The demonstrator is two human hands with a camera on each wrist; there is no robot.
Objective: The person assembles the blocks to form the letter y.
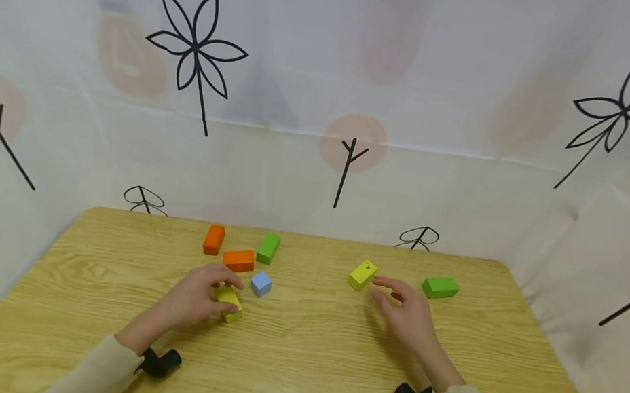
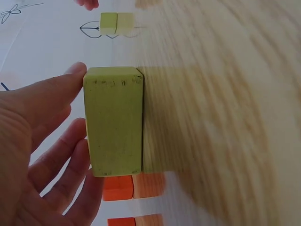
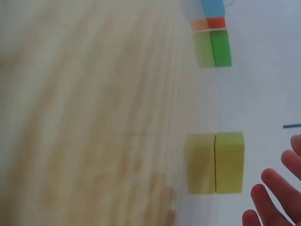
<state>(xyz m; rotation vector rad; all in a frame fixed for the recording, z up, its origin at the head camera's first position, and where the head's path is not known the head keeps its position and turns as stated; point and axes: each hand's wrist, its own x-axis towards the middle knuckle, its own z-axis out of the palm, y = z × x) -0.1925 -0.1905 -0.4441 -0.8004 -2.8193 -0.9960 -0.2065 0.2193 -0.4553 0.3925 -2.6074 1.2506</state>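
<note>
On the left side of the wooden table, my left hand has its thumb and fingers around a yellow block. The left wrist view has this yellow block up close, with the thumb at its upper corner and the other fingers partly hidden behind it. My right hand hovers beside a second yellow block, fingers extended and apart. In the right wrist view, the fingertips lie just to the side of that yellow block, holding nothing.
A small blue cube lies beside the left hand. Behind it are two orange blocks and a green block. Another green block is right of the right hand. A patterned white cloth hangs behind the table.
</note>
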